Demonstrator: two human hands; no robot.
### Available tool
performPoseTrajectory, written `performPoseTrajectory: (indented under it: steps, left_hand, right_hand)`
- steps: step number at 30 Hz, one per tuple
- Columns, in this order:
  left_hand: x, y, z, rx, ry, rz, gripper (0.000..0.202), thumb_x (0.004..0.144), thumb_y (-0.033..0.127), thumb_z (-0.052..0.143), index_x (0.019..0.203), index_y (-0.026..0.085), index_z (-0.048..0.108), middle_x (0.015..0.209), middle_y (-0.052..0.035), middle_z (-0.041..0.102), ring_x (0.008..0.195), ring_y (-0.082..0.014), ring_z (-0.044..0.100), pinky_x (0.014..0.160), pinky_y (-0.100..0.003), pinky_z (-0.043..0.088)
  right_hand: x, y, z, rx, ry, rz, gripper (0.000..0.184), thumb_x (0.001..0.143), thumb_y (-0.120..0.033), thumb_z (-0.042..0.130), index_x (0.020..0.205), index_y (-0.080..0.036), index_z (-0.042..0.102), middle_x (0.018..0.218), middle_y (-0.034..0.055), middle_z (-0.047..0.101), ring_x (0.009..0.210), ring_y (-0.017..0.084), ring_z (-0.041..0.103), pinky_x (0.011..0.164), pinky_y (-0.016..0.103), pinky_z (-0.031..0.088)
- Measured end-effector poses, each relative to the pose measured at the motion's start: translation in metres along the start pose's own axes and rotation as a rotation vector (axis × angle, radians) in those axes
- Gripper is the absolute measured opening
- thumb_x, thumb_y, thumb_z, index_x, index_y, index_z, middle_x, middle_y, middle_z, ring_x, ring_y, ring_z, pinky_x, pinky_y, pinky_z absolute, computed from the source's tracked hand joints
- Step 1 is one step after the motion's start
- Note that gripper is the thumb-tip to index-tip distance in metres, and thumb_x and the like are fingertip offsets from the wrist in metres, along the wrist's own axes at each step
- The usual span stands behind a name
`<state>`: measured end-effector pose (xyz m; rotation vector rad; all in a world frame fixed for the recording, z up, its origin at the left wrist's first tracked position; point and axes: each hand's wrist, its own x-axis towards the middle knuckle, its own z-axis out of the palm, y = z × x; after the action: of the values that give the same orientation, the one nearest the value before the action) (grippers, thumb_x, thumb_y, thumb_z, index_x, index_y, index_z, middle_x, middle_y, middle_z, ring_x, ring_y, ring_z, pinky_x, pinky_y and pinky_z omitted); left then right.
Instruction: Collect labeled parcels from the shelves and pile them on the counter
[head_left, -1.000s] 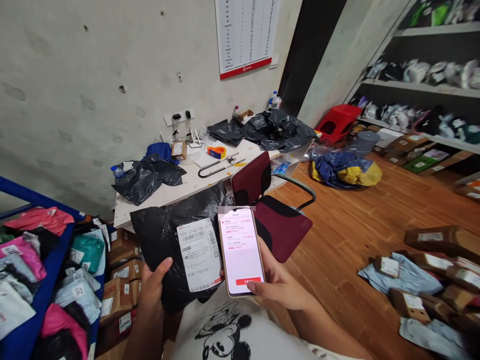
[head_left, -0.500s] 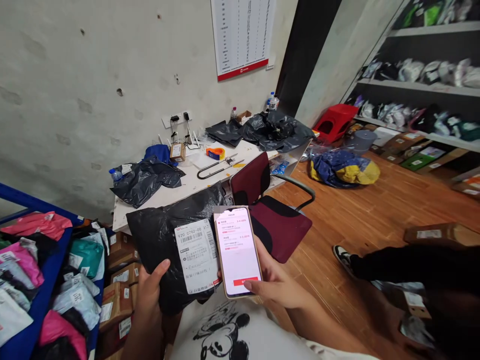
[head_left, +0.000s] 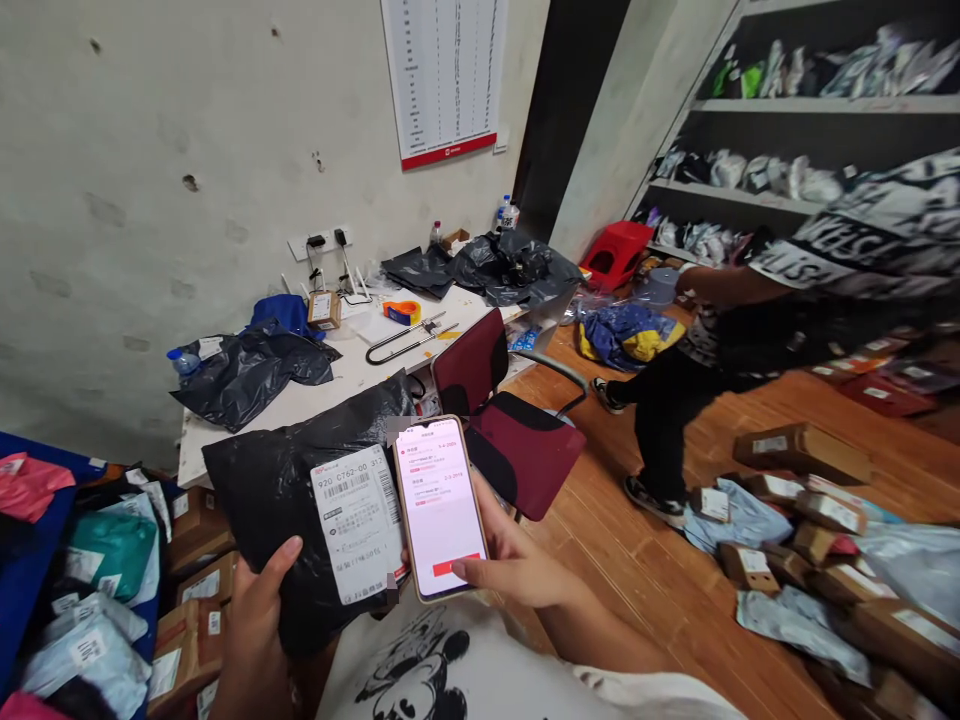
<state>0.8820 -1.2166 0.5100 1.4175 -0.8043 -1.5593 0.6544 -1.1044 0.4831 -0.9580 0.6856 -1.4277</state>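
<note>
My left hand [head_left: 259,610] grips a black plastic parcel [head_left: 277,500] from below, thumb on its front. A white shipping label [head_left: 356,525] with a barcode faces me. My right hand [head_left: 510,560] holds a phone [head_left: 439,508] upright beside the label, thumb resting near a red button at the bottom of its lit screen. Both are held in front of my white printed shirt [head_left: 450,675].
A white desk [head_left: 330,385] with black bags, tape and a metal lock stands ahead, a dark red chair [head_left: 510,420] beside it. Parcels fill a blue cart [head_left: 30,560] at left and lie heaped on the wooden floor [head_left: 817,540] at right. Another person [head_left: 757,330] bends over there; shelves behind.
Another person has walked in from the right and now bends over the floor parcels. My view has shifted right and down; parcel and phone stay in my hands.
</note>
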Motion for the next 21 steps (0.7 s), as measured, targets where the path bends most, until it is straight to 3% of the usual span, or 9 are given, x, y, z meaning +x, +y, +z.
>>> performPoseTrajectory:
  steps: [3,8,13,17,21]
  left_hand:
    - [-0.008,0.007,0.009,-0.045,-0.001,-0.012,0.075,0.060,0.025,0.080,0.132,0.027,0.057,0.101,-0.0084,0.076,0.085,-0.0362,0.072,0.067,-0.052,0.062]
    - [0.003,0.001,0.003,-0.034,0.053,-0.010,0.069,0.068,0.023,0.076,0.133,0.029,0.056,0.096,-0.0053,0.076,0.077,-0.0284,0.073,0.063,-0.041,0.063]
    - [0.018,-0.008,-0.006,0.059,0.178,0.059,0.061,0.070,0.018,0.076,0.129,0.024,0.060,0.090,-0.0039,0.076,0.068,-0.0179,0.072,0.057,-0.023,0.060]
    - [0.020,-0.012,-0.007,0.107,0.173,0.098,0.056,0.071,0.019,0.076,0.125,0.023,0.062,0.093,-0.0035,0.076,0.068,-0.0162,0.071,0.058,-0.021,0.059]
    - [0.030,-0.024,-0.014,0.183,0.210,0.051,0.049,0.069,0.025,0.078,0.115,0.020,0.066,0.091,-0.0045,0.075,0.067,-0.0166,0.070,0.056,-0.021,0.058]
  right_hand:
    - [0.002,-0.002,0.001,0.035,0.009,0.006,0.100,0.074,-0.028,0.078,0.151,-0.035,0.015,0.157,0.0072,0.032,0.144,0.030,0.030,0.113,0.051,0.029]
    - [0.004,-0.003,0.005,0.136,0.075,0.037,0.100,0.066,-0.027,0.083,0.149,-0.032,0.027,0.143,0.0062,0.052,0.129,0.027,0.050,0.100,0.043,0.044]
    - [0.016,0.004,0.008,0.324,0.394,0.113,0.074,0.064,-0.026,0.081,0.131,-0.030,0.050,0.115,0.0006,0.070,0.095,0.019,0.066,0.075,0.028,0.051]
    - [0.032,0.015,-0.001,0.333,0.623,0.155,0.058,0.057,-0.035,0.085,0.109,-0.022,0.062,0.091,0.0000,0.073,0.073,0.016,0.065,0.065,0.026,0.049]
    - [0.043,0.033,-0.018,0.300,0.767,0.226,0.057,0.049,-0.050,0.088,0.090,-0.017,0.065,0.067,-0.0013,0.068,0.056,0.013,0.057,0.055,0.024,0.042]
